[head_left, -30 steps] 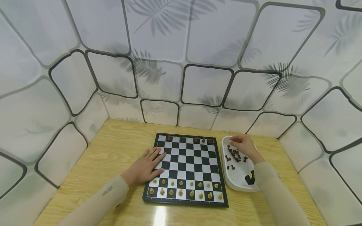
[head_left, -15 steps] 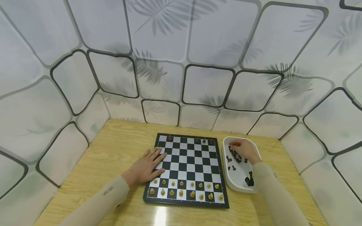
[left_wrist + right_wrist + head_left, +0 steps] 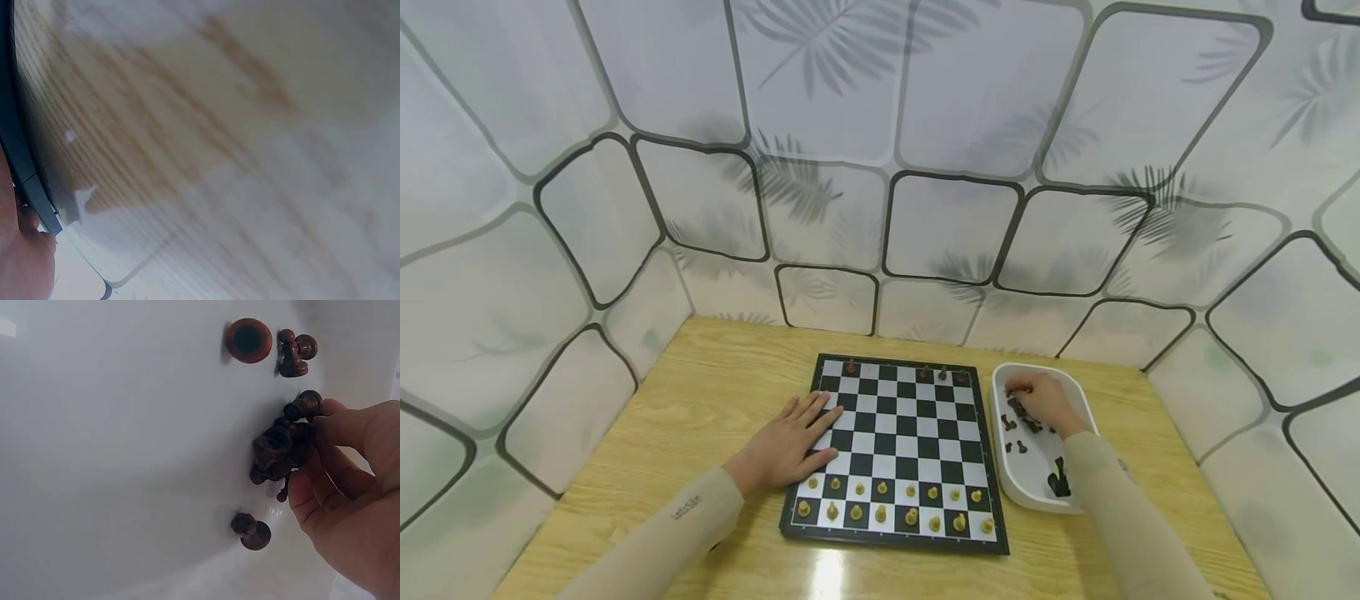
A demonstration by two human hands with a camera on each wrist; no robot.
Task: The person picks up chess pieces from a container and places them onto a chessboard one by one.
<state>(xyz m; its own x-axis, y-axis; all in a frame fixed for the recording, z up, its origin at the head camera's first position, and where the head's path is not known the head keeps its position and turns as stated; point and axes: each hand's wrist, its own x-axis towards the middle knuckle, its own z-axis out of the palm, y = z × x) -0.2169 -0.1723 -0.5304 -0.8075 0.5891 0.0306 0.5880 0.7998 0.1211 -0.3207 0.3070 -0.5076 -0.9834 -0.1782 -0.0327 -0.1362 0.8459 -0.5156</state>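
Observation:
A black-and-white chessboard (image 3: 883,425) lies on the table. My left hand (image 3: 778,446) rests flat on its left edge, fingers spread. In the left wrist view, part of that hand (image 3: 31,269) shows beside the dark board edge (image 3: 14,131). Yellow chess pieces (image 3: 881,514) fill the board's two near rows; several dark ones (image 3: 852,367) stand along the far row. Inside the white tray (image 3: 1037,503), my right hand (image 3: 1037,396) has its fingers curled round dark chess pieces (image 3: 273,444) in a heap, thumb and fingers touching them. Which piece it pinches is partly hidden.
More dark pieces lie loose in the tray, including one (image 3: 249,340) with its base showing and another (image 3: 251,531) lying apart. A small black object (image 3: 1058,482) sits at the tray's near end. Patterned fabric walls (image 3: 955,225) enclose the table (image 3: 730,367).
My right hand has gone down from the tray's far end into the dark pieces, its fingers closing in among them. The left hand stays where it was on the board.

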